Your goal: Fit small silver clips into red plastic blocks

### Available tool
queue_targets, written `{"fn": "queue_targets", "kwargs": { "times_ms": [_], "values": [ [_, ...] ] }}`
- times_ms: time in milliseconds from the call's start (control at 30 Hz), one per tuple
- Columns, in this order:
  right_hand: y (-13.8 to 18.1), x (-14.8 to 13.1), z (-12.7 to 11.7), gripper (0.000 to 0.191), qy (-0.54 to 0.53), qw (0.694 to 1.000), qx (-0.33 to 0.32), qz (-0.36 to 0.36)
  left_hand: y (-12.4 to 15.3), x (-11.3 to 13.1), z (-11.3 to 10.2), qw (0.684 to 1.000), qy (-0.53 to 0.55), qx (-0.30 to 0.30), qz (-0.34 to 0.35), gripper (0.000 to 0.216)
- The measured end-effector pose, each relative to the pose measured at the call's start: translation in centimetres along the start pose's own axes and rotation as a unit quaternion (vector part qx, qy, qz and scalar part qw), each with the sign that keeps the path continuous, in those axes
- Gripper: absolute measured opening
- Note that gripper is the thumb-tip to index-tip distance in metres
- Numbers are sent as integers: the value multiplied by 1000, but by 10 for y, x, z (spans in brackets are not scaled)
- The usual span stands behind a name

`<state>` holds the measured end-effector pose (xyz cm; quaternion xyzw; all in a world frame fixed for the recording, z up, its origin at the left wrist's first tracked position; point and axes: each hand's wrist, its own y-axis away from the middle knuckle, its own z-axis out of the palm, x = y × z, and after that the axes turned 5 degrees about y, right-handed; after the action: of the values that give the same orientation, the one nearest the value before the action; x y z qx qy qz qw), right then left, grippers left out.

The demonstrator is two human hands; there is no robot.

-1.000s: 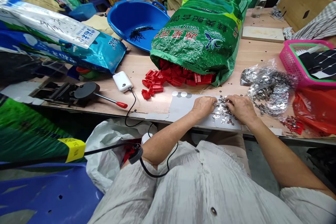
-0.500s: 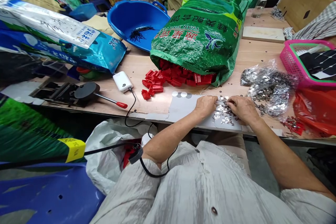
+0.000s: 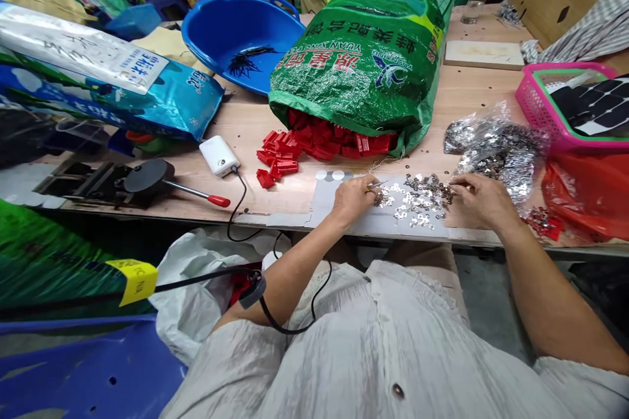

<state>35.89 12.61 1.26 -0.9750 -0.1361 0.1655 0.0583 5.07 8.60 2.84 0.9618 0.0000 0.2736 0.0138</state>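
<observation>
Head view: left of the metal pieces (image 3: 417,200), left hand (image 3: 352,201) grips thin rod (image 3: 381,182) pointing towards them; opposite, right hand (image 3: 485,200) has grip I cannot tell

Metal pieces (image 3: 430,188) are silver, plastic parts (image 3: 319,143) red, the basin (image 3: 216,29) blue — the cloth (image 3: 587,29) has grey and white stripes.

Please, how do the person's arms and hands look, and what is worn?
The left hand and right hand are without gloves, the forearms uncovered. Pale grey, crinkled sleeves cover the upper arms. A black cable with a dark grey strap hangs near the left sleeve.
</observation>
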Motion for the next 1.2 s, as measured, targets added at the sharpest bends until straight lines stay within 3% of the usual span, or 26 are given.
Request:
{"fn": "queue_targets", "kwargs": {
  "times_ms": [200,533,667,967,1100,1200],
  "values": [
    [24,12,1,22,-11,999,-31,3,22,-16,-6,996,75,39,-14,18],
    [37,-3,8,20,-54,998,-41,8,50,-28,-14,980,170,83,-68,19],
    [42,-11,9,17,-19,998,-63,23,56,-31,-14,976,182,81,-87,19],
    [42,-13,10,16,53,998,-29,15,60,-34,-8,972,197,85,-92,19],
    [42,-13,5,16,-19,998,-48,45,64,-35,-8,970,206,90,-93,19],
    [47,-18,0,19,-112,987,-103,42,66,-38,-9,969,210,94,-92,20]
  ]
}}
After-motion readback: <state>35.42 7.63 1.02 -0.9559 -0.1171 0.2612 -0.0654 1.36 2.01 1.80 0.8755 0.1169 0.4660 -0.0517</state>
